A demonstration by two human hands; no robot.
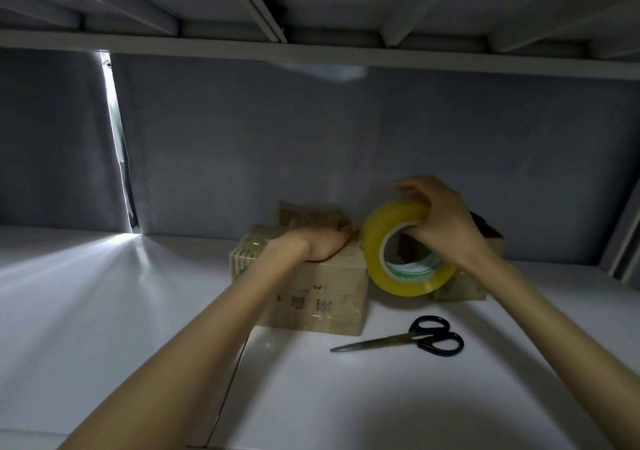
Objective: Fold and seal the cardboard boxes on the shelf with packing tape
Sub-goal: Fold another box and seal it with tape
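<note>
A small cardboard box (322, 297) with printed characters on its front sits on the white shelf (138, 311). My left hand (320, 243) lies flat on the box's top, pressing it down. My right hand (440, 221) grips a big roll of yellow packing tape (391, 262), held upright just right of the box, with fingers through its core. Another cardboard box (464, 287) stands behind the roll, mostly hidden. A third piece of cardboard (311, 216) shows behind the first box.
Black-handled scissors (408, 340) lie on the shelf in front of the roll, blades pointing left. A grey back wall (346, 145) closes the shelf, with a bright gap at the left. The upper shelf's underside (311, 6) hangs overhead.
</note>
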